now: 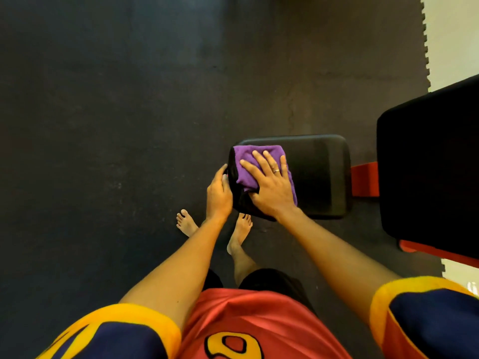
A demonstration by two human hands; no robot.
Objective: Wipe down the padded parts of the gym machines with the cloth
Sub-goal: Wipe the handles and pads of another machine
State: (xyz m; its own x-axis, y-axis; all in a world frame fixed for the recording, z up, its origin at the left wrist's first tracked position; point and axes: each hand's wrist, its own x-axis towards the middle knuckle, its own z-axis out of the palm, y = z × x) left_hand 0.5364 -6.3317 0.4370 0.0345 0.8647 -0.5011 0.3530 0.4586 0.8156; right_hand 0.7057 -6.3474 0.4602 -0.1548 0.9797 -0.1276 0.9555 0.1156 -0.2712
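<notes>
Cloth (259,161): purple, folded, lay flat on top of the pad (321,177), at the pad's 9 o'clock end. Its long axis ran approx. 11 to 5 o'clock. One corner sat near the pad's 11 o'clock corner, and the opp. end showed past the palm twd 5. Pad: black, rounded rect., long axis 9 to 3 o'clock, top face twd the camera.

R hand (269,187) lay palm-down on the cloth, fingers straight & spread, pointing approx. 11 o'clock, pressing it to the pad. It had a ring on one finger. L hand (219,193) was at the pad's 9 o'clock edge, fingers curled on that end, not touching the cloth. The hands were near each other but apart, w/ the pad's corner btwn them.

At the pad's 3 o'clock, a red frame (364,180) bar ran twd a big pad (427,172), black, cut off by the picture's edge. More red frame showed below it at 5 o'clock. Under all lay a dark mat (129,125) w/ a toothed edge at 1–2 o'clock, and light floor (453,35) beyond. Bare feet (239,231) stood on the mat at the pad's 7 o'clock, toes twd 12. At 6 o'clock: red shirt (246,327) w/ yellow print, navy sleeves, yellow cuffs.
</notes>
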